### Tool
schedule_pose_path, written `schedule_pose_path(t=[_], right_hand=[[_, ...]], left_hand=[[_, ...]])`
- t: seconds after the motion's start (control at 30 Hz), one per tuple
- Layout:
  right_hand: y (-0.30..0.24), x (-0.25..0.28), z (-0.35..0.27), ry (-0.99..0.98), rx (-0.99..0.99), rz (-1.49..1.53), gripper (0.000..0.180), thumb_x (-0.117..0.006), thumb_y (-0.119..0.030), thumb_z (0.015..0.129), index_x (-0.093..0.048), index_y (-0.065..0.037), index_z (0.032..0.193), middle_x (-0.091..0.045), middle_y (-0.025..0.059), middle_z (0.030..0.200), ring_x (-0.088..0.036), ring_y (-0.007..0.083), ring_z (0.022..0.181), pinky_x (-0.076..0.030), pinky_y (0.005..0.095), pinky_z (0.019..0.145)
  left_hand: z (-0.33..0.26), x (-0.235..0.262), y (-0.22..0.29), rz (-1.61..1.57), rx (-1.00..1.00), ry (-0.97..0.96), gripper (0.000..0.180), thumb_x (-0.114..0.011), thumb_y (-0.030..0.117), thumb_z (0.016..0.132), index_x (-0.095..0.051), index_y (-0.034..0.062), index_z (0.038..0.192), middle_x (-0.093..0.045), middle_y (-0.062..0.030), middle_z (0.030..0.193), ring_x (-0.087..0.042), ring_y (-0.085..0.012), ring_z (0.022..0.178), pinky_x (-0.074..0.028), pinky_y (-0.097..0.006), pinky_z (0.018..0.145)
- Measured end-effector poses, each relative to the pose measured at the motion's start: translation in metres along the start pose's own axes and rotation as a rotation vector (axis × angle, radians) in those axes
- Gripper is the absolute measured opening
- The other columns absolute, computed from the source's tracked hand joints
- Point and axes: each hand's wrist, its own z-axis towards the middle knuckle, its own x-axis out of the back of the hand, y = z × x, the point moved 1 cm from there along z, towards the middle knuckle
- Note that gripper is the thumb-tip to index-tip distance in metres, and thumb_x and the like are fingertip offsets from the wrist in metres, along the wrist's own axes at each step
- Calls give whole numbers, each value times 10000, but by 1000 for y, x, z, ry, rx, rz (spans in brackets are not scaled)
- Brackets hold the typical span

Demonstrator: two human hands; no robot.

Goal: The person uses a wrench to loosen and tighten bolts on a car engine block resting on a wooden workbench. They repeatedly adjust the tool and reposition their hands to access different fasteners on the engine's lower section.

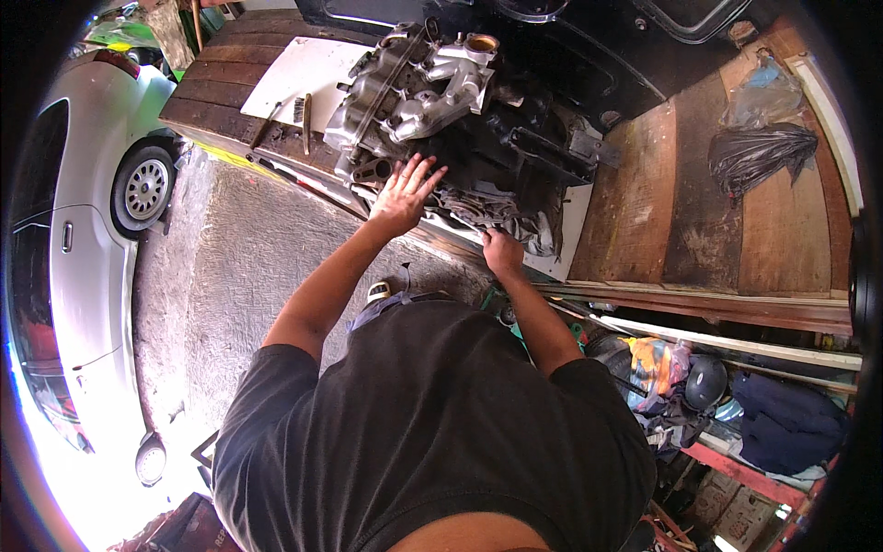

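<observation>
An engine (375, 103) with a silvery upper part and a dark, greasy lower part lies on a wooden bench. My left hand (405, 191) rests against its near edge, fingers stretched out and apart, with nothing held. Just right of it, my right hand (502, 252) is closed at the engine's near right side. From its fingers a thin silvery metal tool (467, 222) points left toward the engine; its exact kind cannot be made out. Grey crumpled cloth (543, 232) appears to lie beside the right hand, under the engine's edge.
A wooden-handled brush (306, 124) and a slim tool (266, 125) lie left of the engine by a white sheet (292, 78). Plastic bags (759, 152) sit on the planks at right. A silver car (92, 230) stands at left. Clothes (786, 423) fill a lower shelf.
</observation>
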Motion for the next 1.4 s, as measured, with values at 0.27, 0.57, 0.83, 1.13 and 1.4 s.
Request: schedule_pose_path(t=[0.27,0.57,0.83,1.13,1.4], right_hand=[[7,-10,3,-114,-130,162,325,-587,-380,814,-659,-78,909,-632,190,806,-609,357,802,-468,456,675],[3,1,10,-149,-140,91,386,-582,-452,802,-669,-79,851,-641,171,815,-611,356,800,-466,454,662],[0,10,14,-160,-123,7,409,-543,-485,822,-660,-99,890,-652,153,880,-616,343,851,-473,455,723],[-4,7,18,-153,-78,-95,373,-531,-442,842,-662,-96,886,-654,155,880,-623,346,842,-482,466,714],[3,33,6,-201,57,-2,277,-512,-285,860,-642,-49,925,-639,182,898,-610,357,846,-479,454,734]], left_hand=[[1,-3,1,3,24,-18,757,-499,70,751,-198,183,1436,-208,-115,1463,-142,-323,1373,-135,-529,1087],[1,-2,1,-28,28,-15,761,-492,71,752,-186,183,1439,-205,-115,1463,-139,-331,1372,-134,-536,1085],[0,2,2,-42,23,-20,758,-495,72,749,-195,175,1437,-223,-118,1455,-145,-328,1370,-142,-541,1083],[0,1,1,24,21,23,771,-536,97,741,-202,163,1432,-235,-108,1452,-183,-310,1362,-174,-504,1085],[-2,1,1,-5,25,29,786,-519,71,741,-169,166,1439,-207,-96,1468,-153,-294,1373,-144,-487,1100]])
